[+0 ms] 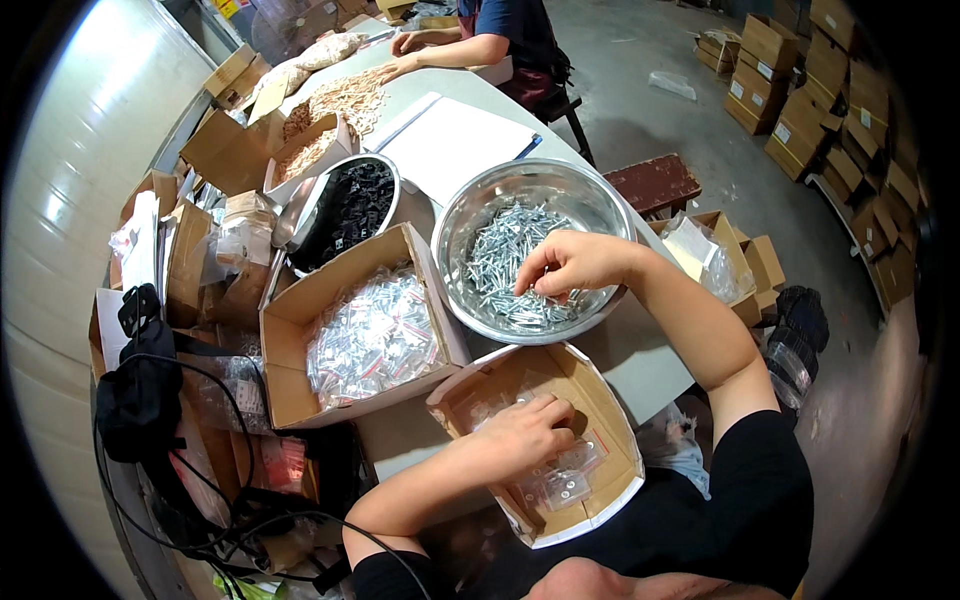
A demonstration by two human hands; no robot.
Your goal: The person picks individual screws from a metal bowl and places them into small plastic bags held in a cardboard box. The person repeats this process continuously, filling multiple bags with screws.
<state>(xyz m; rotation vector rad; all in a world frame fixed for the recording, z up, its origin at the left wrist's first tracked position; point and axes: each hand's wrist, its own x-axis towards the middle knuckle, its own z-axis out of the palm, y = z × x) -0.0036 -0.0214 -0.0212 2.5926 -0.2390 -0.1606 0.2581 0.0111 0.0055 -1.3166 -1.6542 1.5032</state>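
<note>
My right hand (pixel 566 263) reaches into a shiny steel bowl (pixel 462 212) of silver screws (pixel 495 255), fingertips pinched down among them. My left hand (pixel 525 430) rests, fingers curled, inside a small open cardboard box (pixel 610 400) near me, on small clear plastic bags (pixel 560 485) lying in it. Whether either hand grips anything is hidden by the fingers.
A larger cardboard box (pixel 290 330) full of filled clear bags sits left of the bowl. Behind it stand a bowl of black parts (pixel 350 205), boxes of tan pieces (pixel 310 145) and white paper (pixel 455 140). Another person's hands (pixel 405 55) work at the table's far end. Stacked cartons (pixel 830 90) line the floor at right.
</note>
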